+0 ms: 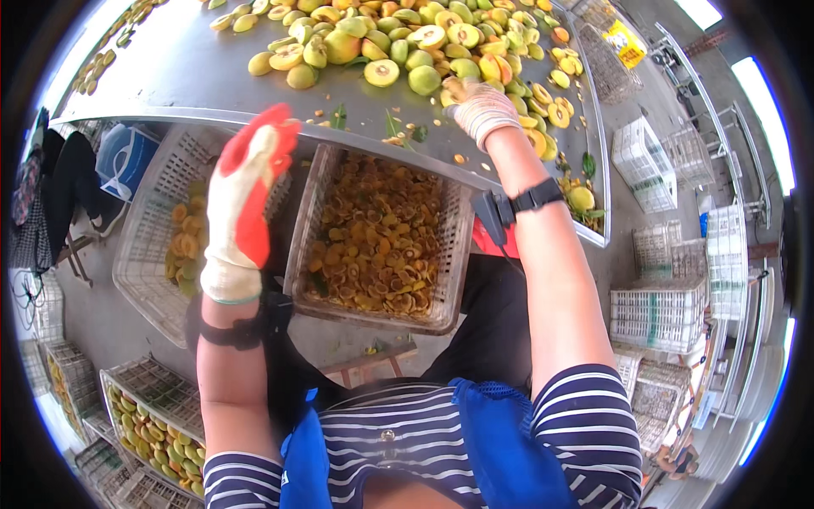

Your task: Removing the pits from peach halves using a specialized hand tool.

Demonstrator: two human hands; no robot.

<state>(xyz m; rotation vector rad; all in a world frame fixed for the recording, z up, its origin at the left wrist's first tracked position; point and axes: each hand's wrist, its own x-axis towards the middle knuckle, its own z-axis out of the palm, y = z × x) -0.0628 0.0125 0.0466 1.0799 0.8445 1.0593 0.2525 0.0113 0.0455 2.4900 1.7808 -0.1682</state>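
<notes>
A heap of halved and whole yellow-green fruits [407,38] lies on the metal table [191,83]. My right hand [480,105], in a white knit glove, reaches into the near side of the heap with curled fingers at a fruit; whether it grips one is hard to tell. My left hand [251,184], in a white and red coated glove, is raised at the table's front edge, over the gap between two crates; its fingers are partly hidden, and no fruit shows in it. Below the edge, between my knees, a plastic crate [375,321] holds many small cut fruit pieces [381,242].
A white crate [143,273] with fruit halves stands at the left, near a blue container [127,159] and a seated person's dark-clothed legs [79,178]. Fruit fills another crate [152,382] at lower left. Stacked crates [658,318] line the right side. Leaves and pits litter the table front.
</notes>
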